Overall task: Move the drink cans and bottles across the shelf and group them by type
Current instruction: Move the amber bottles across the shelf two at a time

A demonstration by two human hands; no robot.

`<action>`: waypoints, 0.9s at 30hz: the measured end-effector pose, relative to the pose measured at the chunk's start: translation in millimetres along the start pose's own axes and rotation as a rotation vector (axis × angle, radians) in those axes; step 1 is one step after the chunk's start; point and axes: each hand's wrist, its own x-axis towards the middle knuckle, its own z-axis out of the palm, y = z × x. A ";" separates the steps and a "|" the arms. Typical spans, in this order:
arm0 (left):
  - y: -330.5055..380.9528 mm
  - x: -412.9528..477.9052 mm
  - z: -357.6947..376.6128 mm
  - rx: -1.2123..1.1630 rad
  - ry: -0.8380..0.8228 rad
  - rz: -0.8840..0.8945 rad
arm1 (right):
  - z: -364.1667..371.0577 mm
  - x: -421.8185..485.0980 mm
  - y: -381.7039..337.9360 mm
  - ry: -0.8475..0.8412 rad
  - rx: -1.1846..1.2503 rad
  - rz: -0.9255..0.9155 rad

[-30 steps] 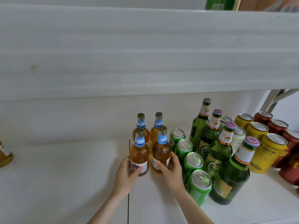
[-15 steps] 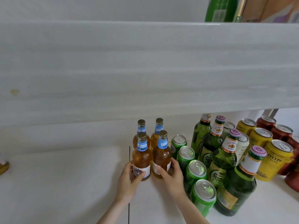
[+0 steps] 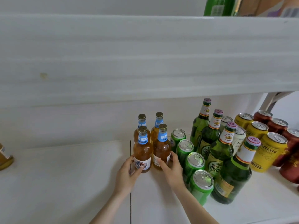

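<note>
Four amber bottles [image 3: 158, 125]: upright in a two-by-two block on the white shelf [image 3: 64, 178], just right of the dark shelf seam [image 3: 130, 147], the left pair closest to it.
Left hand [image 3: 127, 175]: straddles the seam and grips the front-left bottle [image 3: 142, 152] low down, with the thumb laid across its label and the fingers curled round the seam side.
Right hand [image 3: 172, 170]: right of the seam, gripping the front-right bottle [image 3: 162, 149] at its base. The thumb is on the near face and the fingers wrap the far side.
Both held bottles: bases appear to be on the shelf, though contact is hidden by the hands.
Green cans [image 3: 195, 164]: four in a single file, further right of the seam than the amber block. The file runs from the back toward the front edge, and the right wrist is just beside the nearest ones.
Green bottles [image 3: 221, 152]: four in a parallel file, the next row out from the seam, all upright.
White cans [image 3: 239, 140]: two, partly hidden behind the green bottles.
Yellow cans [image 3: 270, 151]: three, further right again.
Red cans [image 3: 278, 126]: at least four, the group furthest right of the seam; the count at the frame edge is uncertain.
Lone amber bottle [image 3: 5, 159]: well left of the seam and cut off by the frame edge.
Upper shelf board [image 3: 145, 54]: spans the view above the seam. Green packaging [image 3: 218, 6] stands on it to the right; its type is not legible.
</note>
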 end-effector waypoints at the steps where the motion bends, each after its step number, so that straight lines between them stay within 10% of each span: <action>1: -0.2 -0.5 -4.0 0.058 0.000 0.022 | -0.7 -2.2 -1.2 0.005 -0.024 -0.002; 27: 19.6 -138.8 -89.7 1.122 0.033 0.152 | -6.0 -132.3 -41.2 -0.173 -1.165 -0.482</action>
